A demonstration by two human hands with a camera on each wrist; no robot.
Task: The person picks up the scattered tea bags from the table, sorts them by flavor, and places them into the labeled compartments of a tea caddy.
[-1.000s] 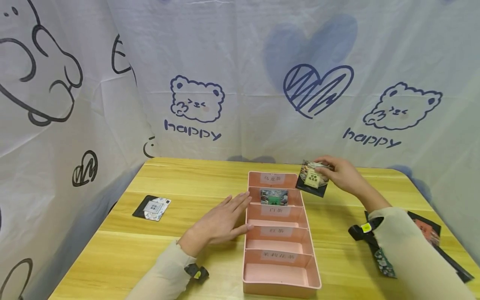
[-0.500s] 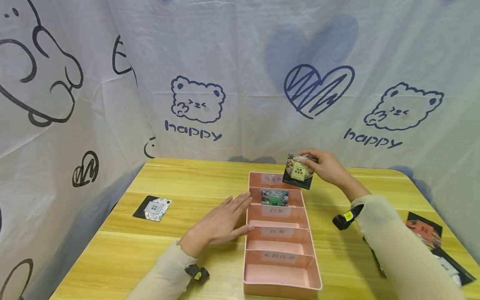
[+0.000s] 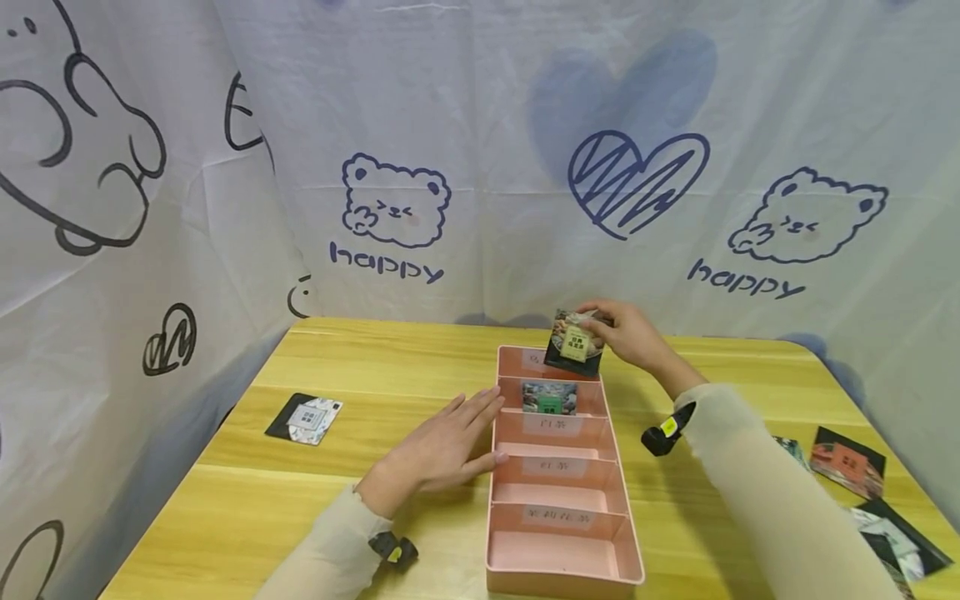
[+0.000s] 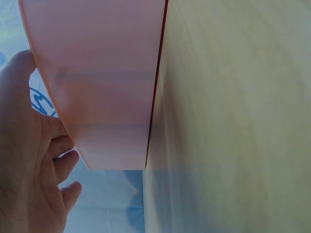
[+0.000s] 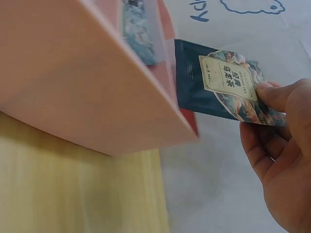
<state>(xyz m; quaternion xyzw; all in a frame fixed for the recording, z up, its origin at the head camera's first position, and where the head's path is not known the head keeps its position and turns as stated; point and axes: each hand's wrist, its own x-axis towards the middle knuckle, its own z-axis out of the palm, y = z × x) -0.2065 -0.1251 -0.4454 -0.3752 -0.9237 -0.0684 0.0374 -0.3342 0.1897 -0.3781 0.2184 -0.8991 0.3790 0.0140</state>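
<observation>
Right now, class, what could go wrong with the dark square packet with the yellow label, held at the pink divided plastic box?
The right hand pinches the packet by one end, so it might slip. Its free end is close to the pink box, so it could snag on the edge.

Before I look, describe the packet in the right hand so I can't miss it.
On the wooden table stands a long pink divided box. At its far end, the right hand pinches a dark packet. Its pale yellow label sets it apart from the green-labelled packet in the box.
</observation>
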